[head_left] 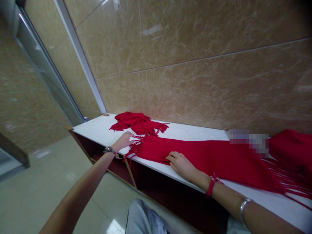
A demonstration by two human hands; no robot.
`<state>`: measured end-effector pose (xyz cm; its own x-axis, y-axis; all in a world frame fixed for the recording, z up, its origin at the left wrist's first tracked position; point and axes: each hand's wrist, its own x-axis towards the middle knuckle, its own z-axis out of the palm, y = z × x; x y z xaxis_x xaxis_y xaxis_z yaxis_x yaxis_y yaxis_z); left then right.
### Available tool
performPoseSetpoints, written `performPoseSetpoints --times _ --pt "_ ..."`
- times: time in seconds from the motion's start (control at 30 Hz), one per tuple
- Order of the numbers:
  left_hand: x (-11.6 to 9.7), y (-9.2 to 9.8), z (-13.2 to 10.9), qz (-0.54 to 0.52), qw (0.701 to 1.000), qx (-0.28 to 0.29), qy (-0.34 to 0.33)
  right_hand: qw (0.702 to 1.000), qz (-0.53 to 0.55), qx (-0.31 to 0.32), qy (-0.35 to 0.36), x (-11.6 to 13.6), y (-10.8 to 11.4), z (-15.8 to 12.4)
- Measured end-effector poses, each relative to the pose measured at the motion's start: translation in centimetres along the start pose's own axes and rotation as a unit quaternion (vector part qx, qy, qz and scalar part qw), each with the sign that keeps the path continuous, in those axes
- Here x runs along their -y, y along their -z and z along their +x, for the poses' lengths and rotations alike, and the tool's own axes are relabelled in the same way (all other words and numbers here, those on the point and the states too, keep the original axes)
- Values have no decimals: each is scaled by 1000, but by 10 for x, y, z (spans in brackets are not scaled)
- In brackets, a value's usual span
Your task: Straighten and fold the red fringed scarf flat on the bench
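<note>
A long red scarf [185,149] lies spread lengthwise on a white cabinet top [95,126], with fringe at both ends. My left hand [123,141] is at the scarf's left end, its fingers closed on the fringe strands. Resting on the scarf's near edge, my right hand [181,165] has its fingers lightly bent and slightly apart, with nothing gripped. Behind the left end, a second red scarf [136,123] sits crumpled, its fringe pointing right. More bunched red fabric [292,149] is at the far right, beside the spread scarf's right fringe.
A tan marbled tile wall [185,91] rises right behind the cabinet. Dark open compartments [156,185] show below the top's front edge. A metal-framed glass panel [46,65] stands at the left. My knee [143,216] is close to the cabinet. A blurred patch [251,139] hides something near the wall.
</note>
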<state>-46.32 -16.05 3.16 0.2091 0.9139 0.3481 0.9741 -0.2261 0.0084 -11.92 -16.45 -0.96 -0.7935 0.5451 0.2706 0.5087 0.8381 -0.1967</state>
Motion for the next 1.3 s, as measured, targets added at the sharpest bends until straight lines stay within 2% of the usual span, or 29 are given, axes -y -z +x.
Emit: performPoseSetpoints --times 0.17,0.33,0.53,0.67,0.9,1.0,1.1,1.2,1.23,1.3 --pt "-23 -15 16 -17 995 94 -34 1000 -3 1 -4 0 -1 -1" --pt "-29 -22 24 -14 994 99 -32 1000 -8 -4 0 -1 -4 0" --pt "-26 -22 25 3 997 73 20 1000 -5 -10 5 0 -3 -1" --pt "-20 -18 20 47 995 44 77 1000 0 -11 3 0 -3 -1" --pt "-9 4 3 128 966 -59 217 1000 4 -8 0 1 -2 -1" --pt "-13 7 7 107 975 -44 190 1000 1 -10 -2 2 -1 -2" --pt "-23 0 17 49 996 11 68 1000 -3 -13 2 2 -1 -2" --pt "-34 -12 19 4 996 63 -56 1000 -6 -18 6 0 -5 -2" --pt "-36 -15 17 15 995 76 -55 1000 -5 -22 8 -1 -6 -2" --pt "-37 -21 10 76 994 81 18 1000 -1 -27 15 -2 -9 -3"
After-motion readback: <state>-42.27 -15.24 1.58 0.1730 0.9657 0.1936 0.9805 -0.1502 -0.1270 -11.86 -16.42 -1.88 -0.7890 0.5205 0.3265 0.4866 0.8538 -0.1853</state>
